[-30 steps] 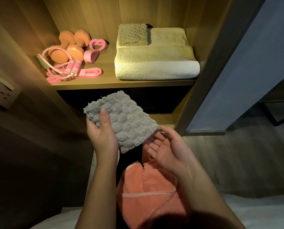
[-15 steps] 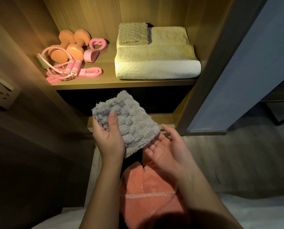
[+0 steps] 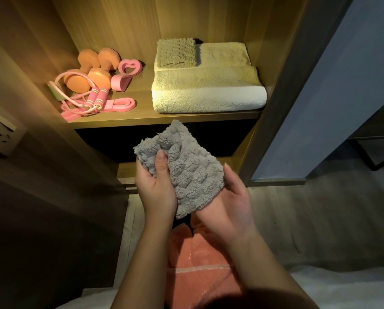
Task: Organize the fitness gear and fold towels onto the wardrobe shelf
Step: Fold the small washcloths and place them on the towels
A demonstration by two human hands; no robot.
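Two hands hold a small grey towel (image 3: 187, 172) in mid-air in front of the wardrobe shelf (image 3: 142, 118). Left hand (image 3: 155, 188) grips its left edge, thumb on top. Right hand (image 3: 236, 201) lies palm-up under its right side, unclenched, while folded towels (image 3: 209, 94) sit on the shelf's right.

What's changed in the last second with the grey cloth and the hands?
The right hand slid in under the grey cloth, which now lies across its palm; before, it waited open at its edge. The left hand keeps its thumb pinch on the cloth's corner. Unchanged: shelf towels and fitness gear.
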